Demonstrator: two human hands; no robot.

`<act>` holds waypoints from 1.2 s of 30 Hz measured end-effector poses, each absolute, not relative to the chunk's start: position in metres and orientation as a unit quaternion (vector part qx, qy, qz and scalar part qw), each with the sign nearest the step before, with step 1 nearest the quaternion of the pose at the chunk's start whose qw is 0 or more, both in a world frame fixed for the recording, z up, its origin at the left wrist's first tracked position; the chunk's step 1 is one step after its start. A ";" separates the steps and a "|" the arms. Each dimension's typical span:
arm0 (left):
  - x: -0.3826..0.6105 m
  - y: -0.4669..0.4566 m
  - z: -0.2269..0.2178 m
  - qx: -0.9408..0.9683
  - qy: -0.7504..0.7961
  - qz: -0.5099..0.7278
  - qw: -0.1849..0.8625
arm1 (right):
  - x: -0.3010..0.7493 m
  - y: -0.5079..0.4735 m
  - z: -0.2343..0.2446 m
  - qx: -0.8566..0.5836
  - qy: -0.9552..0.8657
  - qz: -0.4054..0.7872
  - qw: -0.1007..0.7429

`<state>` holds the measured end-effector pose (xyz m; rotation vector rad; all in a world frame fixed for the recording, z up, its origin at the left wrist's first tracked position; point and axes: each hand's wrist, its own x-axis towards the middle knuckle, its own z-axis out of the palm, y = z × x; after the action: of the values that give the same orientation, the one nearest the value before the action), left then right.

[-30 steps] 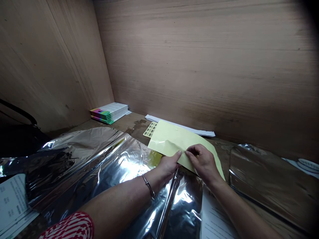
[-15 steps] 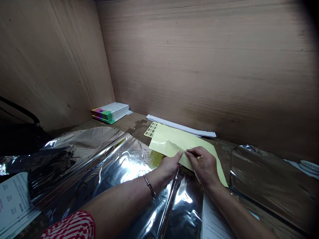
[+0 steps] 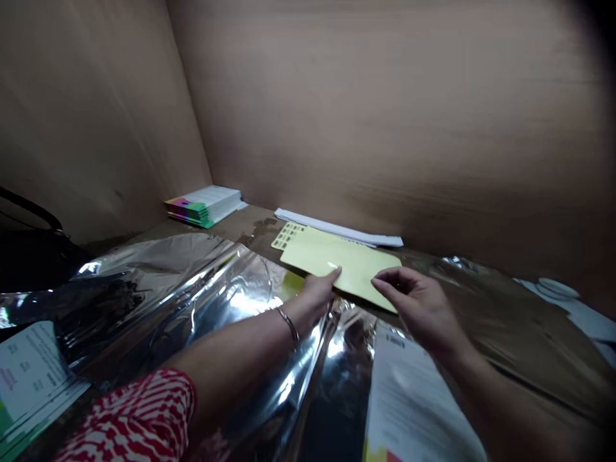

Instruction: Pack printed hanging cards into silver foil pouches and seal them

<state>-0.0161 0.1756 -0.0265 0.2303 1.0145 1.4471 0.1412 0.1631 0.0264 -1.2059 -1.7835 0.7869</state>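
Head view: the pale yellow sheet (image 3: 344, 264) lies flat on the desk (image 3: 255, 230), its lower edge meeting the crumpled silver metallic film (image 3: 158, 289). The left hand (image 3: 315, 292) is at the sheet's lower edge. Its fingers (image 3: 332, 274) are extended and together, with the tips touching the sheet; they do not grip it. The right hand (image 3: 418, 305) is to the right of the left hand, above the sheet's lower right portion. Its fingers (image 3: 389, 277) are open and loosely curved, holding nothing. Whether the fingertips touch the sheet cannot be determined from this view.

A small sticker sheet (image 3: 287, 235) with dark printed squares lies at the upper left corner of the yellow sheet, partly beneath it. Behind them, a stack of white papers (image 3: 337, 228) lies along the base of the wooden back panel (image 3: 385, 109). A stack of booklets with coloured edges (image 3: 205, 205) sits in the far corner. A second metallic film (image 3: 510, 327) lies to the right, and a white round object (image 3: 556, 289) is beyond it. Printed papers lie at lower right (image 3: 414, 404) and lower left (image 3: 29, 369). A metal bangle (image 3: 287, 324) encircles the left wrist, and a red-and-white patterned sleeve (image 3: 129, 410) covers the upper left arm.
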 end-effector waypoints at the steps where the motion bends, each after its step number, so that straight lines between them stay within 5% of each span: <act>1: -0.018 0.172 -0.021 0.099 0.450 0.625 0.630 | 0.155 0.147 0.041 -0.478 -0.695 0.361 0.397; 6: -0.032 0.109 0.003 0.217 0.515 0.535 0.634 | 0.227 0.049 0.077 -0.563 -0.624 0.474 0.262; 8: -0.032 0.067 0.008 0.445 0.538 0.492 0.520 | 0.244 0.012 0.064 -0.594 -0.583 0.505 0.230; 11: -0.016 0.011 0.002 0.815 0.350 0.339 0.313 | 0.252 -0.024 0.030 -0.601 -0.574 0.519 0.201; 15: 0.012 -0.015 -0.024 0.948 0.219 0.183 0.144 | 0.246 -0.032 0.000 -0.606 -0.618 0.456 0.206; 36: 0.009 -0.008 -0.046 0.914 0.267 0.196 0.235 | 0.228 -0.020 0.006 -0.615 -0.643 0.437 0.133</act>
<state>0.0092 -0.0084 -0.0459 2.5067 0.7333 0.5389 0.2277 -0.0203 0.0056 -1.7845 -1.8647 1.2676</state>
